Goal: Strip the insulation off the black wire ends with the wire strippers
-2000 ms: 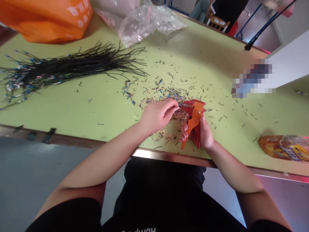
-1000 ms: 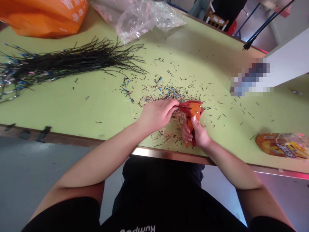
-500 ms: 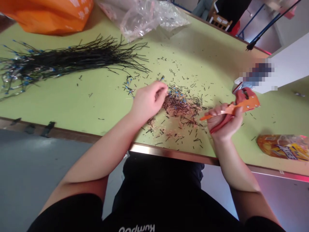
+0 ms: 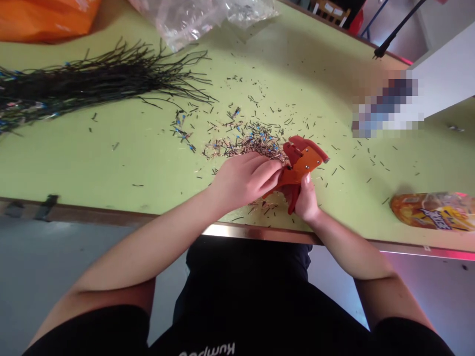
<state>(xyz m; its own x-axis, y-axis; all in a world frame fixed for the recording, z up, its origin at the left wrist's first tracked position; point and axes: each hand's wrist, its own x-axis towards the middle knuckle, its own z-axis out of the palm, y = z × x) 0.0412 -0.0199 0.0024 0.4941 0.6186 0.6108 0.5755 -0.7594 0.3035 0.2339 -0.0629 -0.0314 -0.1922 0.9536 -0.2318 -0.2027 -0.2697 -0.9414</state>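
My right hand (image 4: pixel 306 200) is wrapped round the handles of an orange and red hand tool (image 4: pixel 306 158), its jaws up and tilted. Against the tool's left side, my left hand (image 4: pixel 247 180) has its fingers pressed together; what they hold, if anything, is hidden. Behind both hands lies a pile of short black cut pieces, some with blue ends, and copper-coloured bits (image 4: pixel 256 141). A long bundle of black wires (image 4: pixel 111 76) stretches across the left of the table.
An orange bag (image 4: pixel 48 20) and clear plastic bags (image 4: pixel 193 20) lie at the back of the green table (image 4: pixel 129 173). A bottle of orange drink (image 4: pixel 434 211) lies at the right. A black plug on a cable (image 4: pixel 382 49) hangs near the far edge.
My right hand has brought the tool left, over the pile. My left hand has moved right and nearer to me, and now meets the tool. The view has shifted slightly.
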